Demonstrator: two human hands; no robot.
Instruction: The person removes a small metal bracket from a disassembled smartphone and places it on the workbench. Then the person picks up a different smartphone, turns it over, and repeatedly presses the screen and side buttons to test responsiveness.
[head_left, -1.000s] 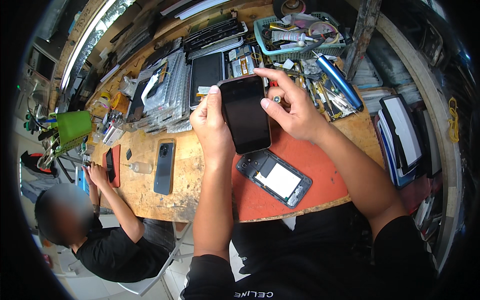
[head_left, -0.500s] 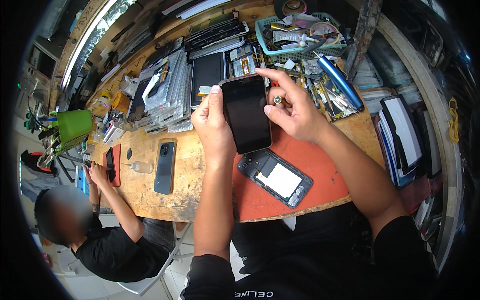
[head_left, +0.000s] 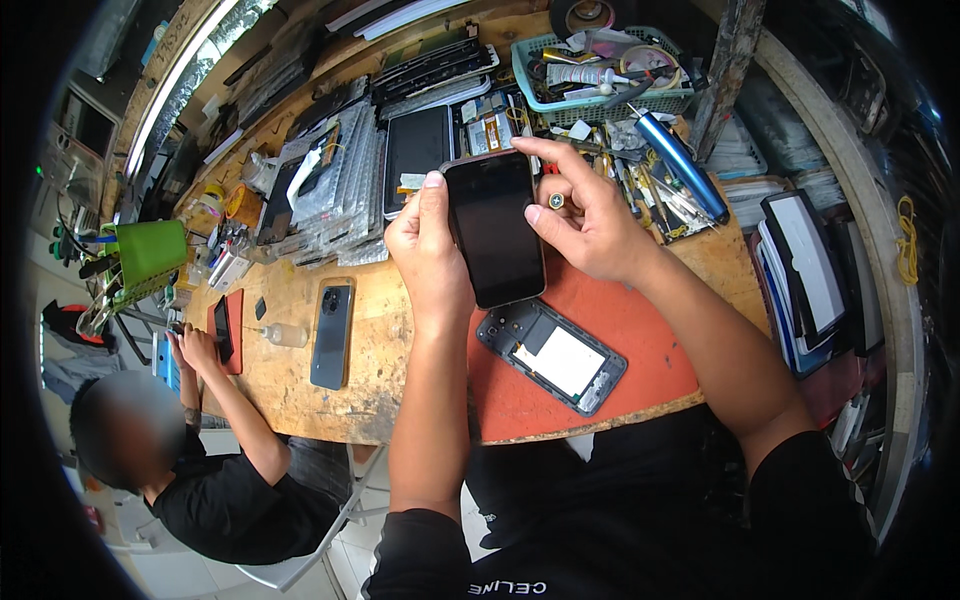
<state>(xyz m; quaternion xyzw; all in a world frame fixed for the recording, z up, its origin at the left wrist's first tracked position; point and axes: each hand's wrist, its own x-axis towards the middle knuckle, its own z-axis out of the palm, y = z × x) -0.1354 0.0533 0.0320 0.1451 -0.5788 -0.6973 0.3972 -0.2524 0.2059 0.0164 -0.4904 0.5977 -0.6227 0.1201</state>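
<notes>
A smartphone [head_left: 495, 230] with a dark screen is held upright above the bench, its screen toward me. My left hand [head_left: 430, 245] wraps its left side, with the thumb along the edge near the top. My right hand [head_left: 590, 215] grips the other side: the index fingertip rests at the top right corner and the thumb presses on the right edge. A ring is on that hand. Below the phone, a grey phone back housing [head_left: 492, 326] with a white patch inside lies on the red mat [head_left: 650, 370].
A dark phone [head_left: 332, 335] and a small clear bottle [head_left: 287, 335] lie to the left. Farther back are bubble-wrapped packs [head_left: 345, 195], a teal basket [head_left: 610, 105] of supplies and a blue pen-like tool [head_left: 680, 165]. A co-worker [head_left: 240, 470] handles another phone at far left.
Almost nothing differs. Both hands and the phone have shifted very slightly, with the same hold.
</notes>
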